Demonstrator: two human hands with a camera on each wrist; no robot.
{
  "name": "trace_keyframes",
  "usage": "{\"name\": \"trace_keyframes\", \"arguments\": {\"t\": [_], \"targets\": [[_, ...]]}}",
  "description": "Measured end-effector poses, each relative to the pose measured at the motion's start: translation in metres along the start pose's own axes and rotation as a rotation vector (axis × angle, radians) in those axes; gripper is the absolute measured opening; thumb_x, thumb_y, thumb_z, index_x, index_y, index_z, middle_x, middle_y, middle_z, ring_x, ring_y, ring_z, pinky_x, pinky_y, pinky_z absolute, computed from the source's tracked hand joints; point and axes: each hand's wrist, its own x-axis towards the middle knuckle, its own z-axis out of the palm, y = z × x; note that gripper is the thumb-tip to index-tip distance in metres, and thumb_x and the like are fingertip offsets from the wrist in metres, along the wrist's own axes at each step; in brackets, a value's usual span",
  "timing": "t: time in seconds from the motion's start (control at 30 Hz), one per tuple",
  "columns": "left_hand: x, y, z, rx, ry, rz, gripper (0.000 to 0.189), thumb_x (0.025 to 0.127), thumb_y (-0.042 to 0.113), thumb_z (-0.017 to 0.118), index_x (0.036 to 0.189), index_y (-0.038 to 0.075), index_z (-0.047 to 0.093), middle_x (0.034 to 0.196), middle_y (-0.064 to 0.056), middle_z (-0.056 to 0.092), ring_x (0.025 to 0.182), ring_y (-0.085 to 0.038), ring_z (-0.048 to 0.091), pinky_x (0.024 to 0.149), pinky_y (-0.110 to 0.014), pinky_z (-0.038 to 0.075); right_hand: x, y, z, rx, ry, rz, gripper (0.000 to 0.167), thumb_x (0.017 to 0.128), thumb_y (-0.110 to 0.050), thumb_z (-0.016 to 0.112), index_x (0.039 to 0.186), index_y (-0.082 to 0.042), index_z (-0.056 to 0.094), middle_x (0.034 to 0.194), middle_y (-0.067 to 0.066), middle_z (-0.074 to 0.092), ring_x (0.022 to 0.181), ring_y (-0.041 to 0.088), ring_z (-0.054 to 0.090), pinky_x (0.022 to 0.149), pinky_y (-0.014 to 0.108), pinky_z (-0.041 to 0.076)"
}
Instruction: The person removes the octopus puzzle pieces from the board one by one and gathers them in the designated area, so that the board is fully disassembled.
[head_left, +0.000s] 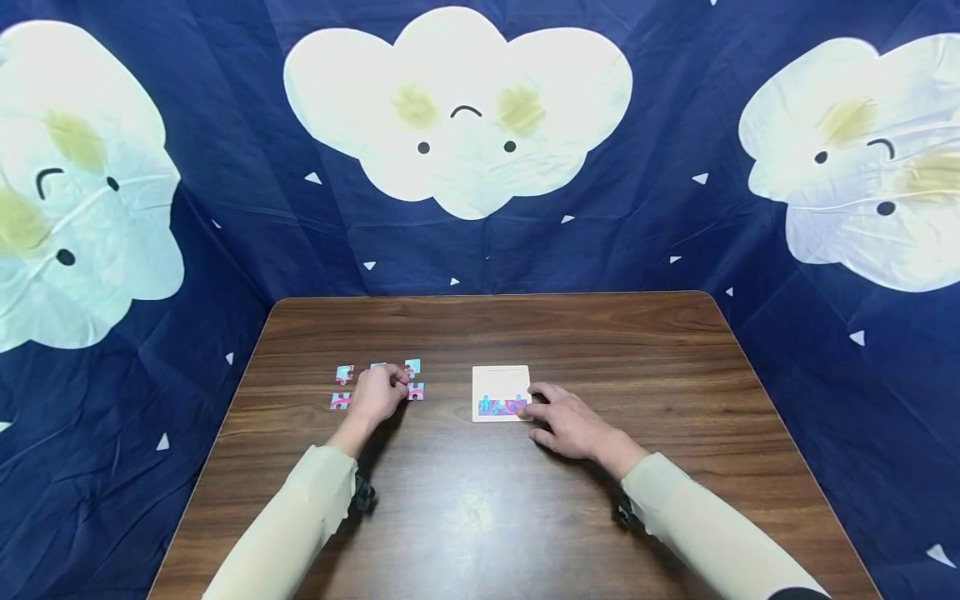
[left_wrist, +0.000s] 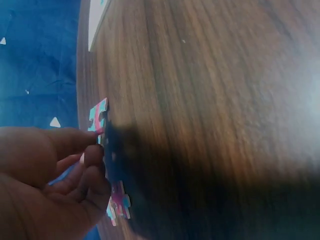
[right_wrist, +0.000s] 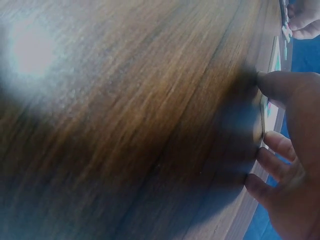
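Note:
My left hand (head_left: 378,393) is over a group of loose jigsaw pieces on the left of the table. In the left wrist view its thumb and fingers pinch together on a small jigsaw piece (left_wrist: 100,138), mostly hidden by the fingertips. A pink and light-blue jigsaw piece (head_left: 416,392) lies right at these fingertips. Right of centre lies a square white puzzle tray (head_left: 500,379) with a strip of joined blue, pink and purple pieces (head_left: 498,407) along its near side. My right hand (head_left: 573,425) rests at the tray's right edge, fingers spread, one fingertip over the joined strip.
More loose pieces lie around the left hand: one at the back left (head_left: 344,374), one at the front left (head_left: 341,401) and one at the back right (head_left: 412,367). Another piece (head_left: 377,365) is partly hidden behind the hand. Blue cloth (head_left: 487,258) hangs beyond the wooden table (head_left: 480,517).

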Motion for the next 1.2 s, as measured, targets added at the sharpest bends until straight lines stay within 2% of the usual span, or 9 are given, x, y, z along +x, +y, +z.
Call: {"name": "trace_keyframes", "arguments": {"t": [0.13, 0.37, 0.67, 0.87, 1.0, 1.1, 1.2], "targets": [[0.000, -0.002, -0.001, 0.043, 0.006, -0.014, 0.014, 0.079, 0.003, 0.067, 0.090, 0.006, 0.075, 0.084, -0.007, 0.074, 0.092, -0.036, 0.069, 0.084, -0.052, 0.052, 0.000, -0.001, 0.000, 0.006, 0.001, 0.000, 0.035, 0.095, -0.032, 0.072, 0.128, -0.021, 0.071, 0.149, 0.018, 0.050, 0.137, 0.037, 0.049, 0.109, 0.058, 0.043], [0.000, -0.004, -0.001, 0.075, 0.006, -0.007, 0.016, 0.078, 0.005, 0.068, 0.091, 0.007, 0.075, 0.086, -0.007, 0.075, 0.087, -0.032, 0.070, 0.078, -0.050, 0.055, 0.000, -0.001, 0.000, 0.006, 0.022, -0.013, 0.034, 0.094, -0.030, 0.072, 0.127, -0.021, 0.071, 0.149, 0.018, 0.050, 0.138, 0.036, 0.048, 0.111, 0.056, 0.042], [0.001, -0.003, -0.003, 0.105, 0.002, 0.014, 0.011, 0.082, 0.005, 0.067, 0.090, 0.007, 0.074, 0.085, -0.007, 0.074, 0.088, -0.032, 0.071, 0.082, -0.051, 0.056, 0.002, -0.003, 0.001, 0.006, 0.031, -0.019, 0.034, 0.094, -0.029, 0.071, 0.127, -0.020, 0.072, 0.149, 0.018, 0.050, 0.139, 0.036, 0.048, 0.111, 0.057, 0.041], [0.001, -0.003, -0.004, 0.103, -0.020, -0.006, 0.009, 0.084, 0.006, 0.068, 0.092, 0.007, 0.074, 0.085, -0.006, 0.074, 0.087, -0.030, 0.069, 0.083, -0.049, 0.055, 0.003, -0.004, 0.001, 0.010, 0.020, -0.015, 0.034, 0.095, -0.030, 0.071, 0.128, -0.020, 0.071, 0.150, 0.018, 0.049, 0.139, 0.037, 0.047, 0.111, 0.057, 0.041], [0.002, 0.000, -0.005, 0.082, -0.022, -0.025, 0.009, 0.085, 0.008, 0.068, 0.091, 0.009, 0.073, 0.082, -0.003, 0.072, 0.082, -0.026, 0.067, 0.078, -0.047, 0.055, 0.003, -0.002, 0.001, 0.001, 0.017, -0.022, 0.034, 0.095, -0.030, 0.072, 0.128, -0.019, 0.071, 0.149, 0.019, 0.050, 0.138, 0.037, 0.048, 0.110, 0.057, 0.041], [0.003, 0.005, -0.004, 0.063, -0.012, -0.005, 0.009, 0.085, 0.009, 0.067, 0.091, 0.010, 0.073, 0.080, -0.002, 0.071, 0.077, -0.023, 0.065, 0.072, -0.044, 0.053, 0.003, -0.001, -0.001, -0.012, 0.002, -0.019, 0.041, 0.094, -0.030, 0.072, 0.133, -0.020, 0.068, 0.148, 0.018, 0.050, 0.137, 0.036, 0.049, 0.111, 0.056, 0.041], [0.005, 0.013, -0.001, 0.037, -0.012, 0.063, 0.009, 0.085, 0.010, 0.068, 0.091, 0.010, 0.074, 0.077, 0.000, 0.071, 0.073, -0.019, 0.063, 0.069, -0.040, 0.052, 0.004, -0.001, -0.003, -0.023, -0.020, -0.008, 0.047, 0.093, -0.032, 0.073, 0.138, -0.023, 0.065, 0.147, 0.017, 0.051, 0.134, 0.036, 0.051, 0.111, 0.054, 0.042]]}}
